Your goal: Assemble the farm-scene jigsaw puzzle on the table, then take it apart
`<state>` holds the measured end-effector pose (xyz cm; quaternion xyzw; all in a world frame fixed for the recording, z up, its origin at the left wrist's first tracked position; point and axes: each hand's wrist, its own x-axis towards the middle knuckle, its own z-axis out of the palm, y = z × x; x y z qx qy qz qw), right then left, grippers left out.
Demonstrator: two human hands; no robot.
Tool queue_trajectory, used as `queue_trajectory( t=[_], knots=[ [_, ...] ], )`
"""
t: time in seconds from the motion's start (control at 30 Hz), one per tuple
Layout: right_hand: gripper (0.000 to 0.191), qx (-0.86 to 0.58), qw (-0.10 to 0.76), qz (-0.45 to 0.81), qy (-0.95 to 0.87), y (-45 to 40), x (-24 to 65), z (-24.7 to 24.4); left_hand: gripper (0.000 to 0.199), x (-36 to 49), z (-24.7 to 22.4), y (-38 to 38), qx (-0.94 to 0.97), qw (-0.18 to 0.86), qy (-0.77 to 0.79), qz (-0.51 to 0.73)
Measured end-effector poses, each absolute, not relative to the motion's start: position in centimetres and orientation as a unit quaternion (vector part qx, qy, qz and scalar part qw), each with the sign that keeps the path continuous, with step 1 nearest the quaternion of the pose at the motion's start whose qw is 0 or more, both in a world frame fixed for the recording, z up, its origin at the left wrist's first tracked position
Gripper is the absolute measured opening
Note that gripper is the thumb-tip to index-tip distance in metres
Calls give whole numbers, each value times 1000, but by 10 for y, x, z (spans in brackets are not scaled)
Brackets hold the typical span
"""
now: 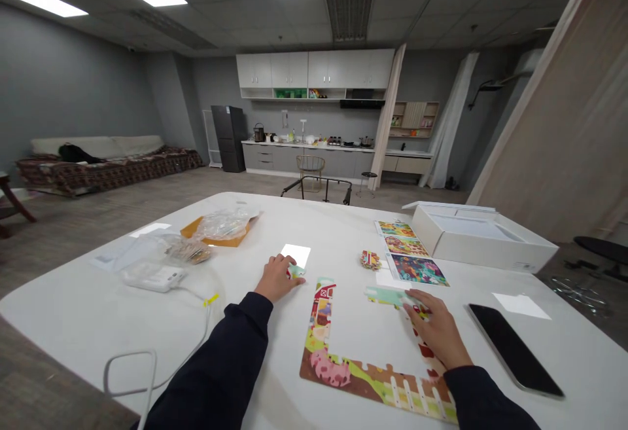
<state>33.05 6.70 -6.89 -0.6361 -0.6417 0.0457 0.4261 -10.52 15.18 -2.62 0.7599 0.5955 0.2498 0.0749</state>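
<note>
My left hand [275,279] is closed on a small puzzle piece [296,271], pale green with a bit of red, just above or on the white table. To the right, my right hand [437,328] has its thumb and fingers pinched at the corner of a pale green puzzle strip [385,295]. The fingers partly cover the pieces there. Between and below the hands lies a partly joined puzzle border [330,370], showing a red barn, a pink sheep-like animal and a white fence. My right hand and sleeve hide part of its right side.
A small stack of puzzle pieces [369,260] lies near the picture cards [419,269]. Beyond them stands an open white box [483,240]. A phone [515,348] lies on the right. On the left are a power bank [154,276] with a cable, bagged pieces [189,250] and an orange tray [235,240] with plastic wrap.
</note>
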Motion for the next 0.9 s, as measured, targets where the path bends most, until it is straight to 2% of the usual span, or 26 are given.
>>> queue_trajectory(
  t=[0.1,0.27,0.6,0.9],
  knots=[
    [44,-636,427,47,-641,67,331,-70,41,-115,-29,155,800,110,538,242],
    [44,-635,427,50,-642,65,329,-68,40,-121,-31,158,794,129,542,243],
    [43,-630,433,53,-643,64,326,-64,33,-114,-23,158,827,51,488,276],
    [42,-632,427,61,-644,64,326,-65,17,-107,-23,161,743,201,495,403]
  ],
)
